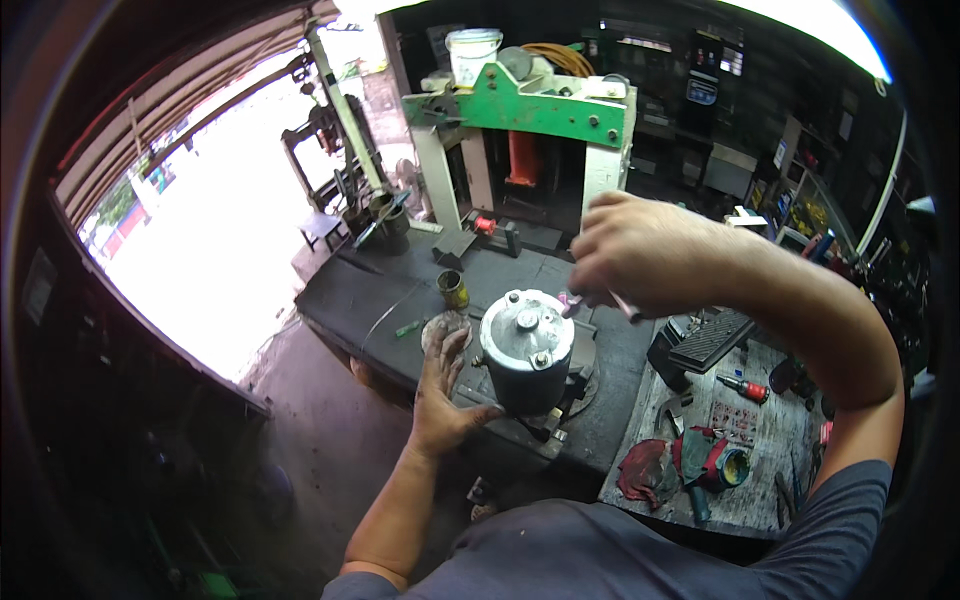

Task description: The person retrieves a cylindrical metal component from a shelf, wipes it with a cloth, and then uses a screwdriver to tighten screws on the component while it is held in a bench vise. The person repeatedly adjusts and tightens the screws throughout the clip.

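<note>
While both hands work at the dark bench [400, 290], one cylindrical motor housing [527, 350] stands upright near the bench's near edge, long axis vertical, its silver end cap facing up toward the camera. Two small bolt heads show on that cap.

Left hand [441, 385]: one, fingers spread flat and open on the bench just left of the housing, thumb reaching to the cylinder's base; it grips nothing.

Right hand [640, 255]: one, raised above and to the right of the housing, fingers pinched closed on a thin pale tool [600, 298] whose tip points down-left toward the cap's rim. What kind of tool it is cannot be told.

One small yellow can [453, 289] stands on the bench, far and left of the housing. One green press frame [520, 110] rises at the far side, with one white bucket [472, 55] on top. To the right, on a lower side table [770, 500]: one red rag [645, 470], one red-handled tool [745, 387].
</note>
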Demonstrator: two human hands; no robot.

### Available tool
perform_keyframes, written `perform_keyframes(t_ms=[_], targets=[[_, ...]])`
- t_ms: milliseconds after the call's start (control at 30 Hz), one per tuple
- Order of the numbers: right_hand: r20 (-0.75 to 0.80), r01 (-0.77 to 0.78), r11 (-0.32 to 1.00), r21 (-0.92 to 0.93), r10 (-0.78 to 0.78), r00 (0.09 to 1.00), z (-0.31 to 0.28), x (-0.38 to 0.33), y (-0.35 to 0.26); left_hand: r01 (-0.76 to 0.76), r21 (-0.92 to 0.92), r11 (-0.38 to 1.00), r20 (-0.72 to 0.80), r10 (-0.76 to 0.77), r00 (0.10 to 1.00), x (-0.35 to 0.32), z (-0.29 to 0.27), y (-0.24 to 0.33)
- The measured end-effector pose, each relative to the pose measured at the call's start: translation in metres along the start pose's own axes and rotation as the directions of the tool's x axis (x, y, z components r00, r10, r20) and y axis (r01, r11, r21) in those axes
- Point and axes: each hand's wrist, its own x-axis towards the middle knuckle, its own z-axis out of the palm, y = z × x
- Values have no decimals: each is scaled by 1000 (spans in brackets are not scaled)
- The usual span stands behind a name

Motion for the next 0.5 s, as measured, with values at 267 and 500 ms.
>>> perform_keyframes(t_ms=[267,500], targets=[[3,146,989,-3,-146,989,4,4,-24,-176,236,956,34,173,984,5,9,22],[119,197,969,-151,-180,976,6,33,-40,-428,600,675,444,164,881,60,31,82]])
